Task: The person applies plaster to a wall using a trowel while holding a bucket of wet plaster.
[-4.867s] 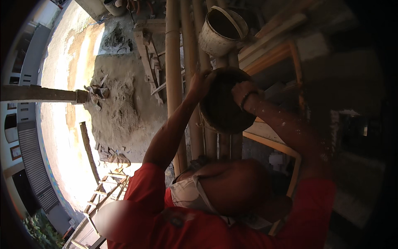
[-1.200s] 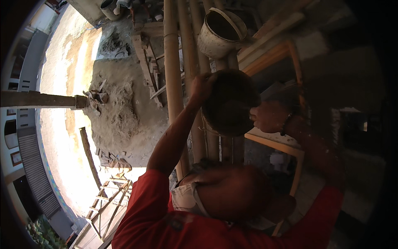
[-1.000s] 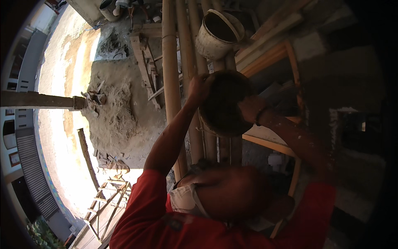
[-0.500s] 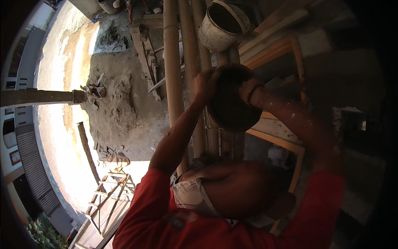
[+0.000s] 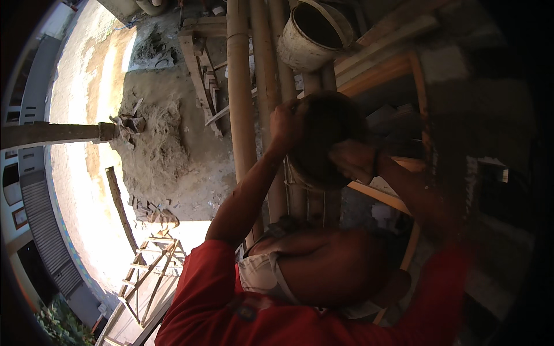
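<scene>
A dark, round bucket (image 5: 309, 182) sits over the bamboo poles in front of me, its inside deep in shadow. My left hand (image 5: 285, 123) is closed over its left rim. My right hand (image 5: 353, 160) is at the right part of the bucket's mouth with fingers curled; shadow hides what they hold, if anything. Beyond the dark bucket stands a pale, mortar-spattered bucket (image 5: 306, 49) with its handle folded to the right side. My bare knee and thigh (image 5: 329, 259) rest just below the dark bucket.
Long bamboo poles (image 5: 239, 98) run away from me at height. A wooden window frame (image 5: 424, 98) is at right. Far below on the left lie a sand heap (image 5: 164, 132), a wooden trestle (image 5: 199, 75) and a ladder-like wooden stand (image 5: 151, 271). A post (image 5: 57, 134) juts in from the left.
My right hand has moved nearer to me along the bucket's right side. My left hand stays on the rim. The dark bucket has shifted slightly.
</scene>
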{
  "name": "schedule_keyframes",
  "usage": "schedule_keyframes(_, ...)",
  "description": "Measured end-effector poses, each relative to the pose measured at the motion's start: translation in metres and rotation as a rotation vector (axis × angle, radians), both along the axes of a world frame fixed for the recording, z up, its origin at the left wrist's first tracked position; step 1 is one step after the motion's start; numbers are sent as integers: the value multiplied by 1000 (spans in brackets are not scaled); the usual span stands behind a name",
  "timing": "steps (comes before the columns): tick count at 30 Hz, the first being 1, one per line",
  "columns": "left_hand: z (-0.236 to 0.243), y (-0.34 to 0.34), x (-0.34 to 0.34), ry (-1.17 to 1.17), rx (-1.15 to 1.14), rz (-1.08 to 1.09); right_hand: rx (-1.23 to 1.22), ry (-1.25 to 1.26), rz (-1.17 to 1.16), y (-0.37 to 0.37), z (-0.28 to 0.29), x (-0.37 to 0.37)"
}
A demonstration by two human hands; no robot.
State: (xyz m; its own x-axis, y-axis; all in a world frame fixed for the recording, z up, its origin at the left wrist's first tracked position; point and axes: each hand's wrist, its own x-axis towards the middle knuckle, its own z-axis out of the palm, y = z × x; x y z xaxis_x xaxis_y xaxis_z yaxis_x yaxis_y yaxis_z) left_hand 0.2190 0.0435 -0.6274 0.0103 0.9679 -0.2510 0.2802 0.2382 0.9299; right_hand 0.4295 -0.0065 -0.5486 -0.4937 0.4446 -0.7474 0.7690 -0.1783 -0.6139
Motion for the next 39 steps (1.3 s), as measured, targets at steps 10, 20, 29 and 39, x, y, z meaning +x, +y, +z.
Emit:
schedule_keyframes(10, -8, 1, -9, 19, 77, 25, 793, -561, 169, -29, 48, 20)
schedule_keyframes(20, -5, 4, -6, 1, 135, 0, 715, -579, 519, -39, -2, -24)
schedule_keyframes(29, -4, 2, 1, -10, 162, -40, 631, -705, 358, -32, 102, 1)
schedule_keyframes(39, -6, 2, -7, -112, 127, -21, 666, -751, 395, 36, 9, -18)
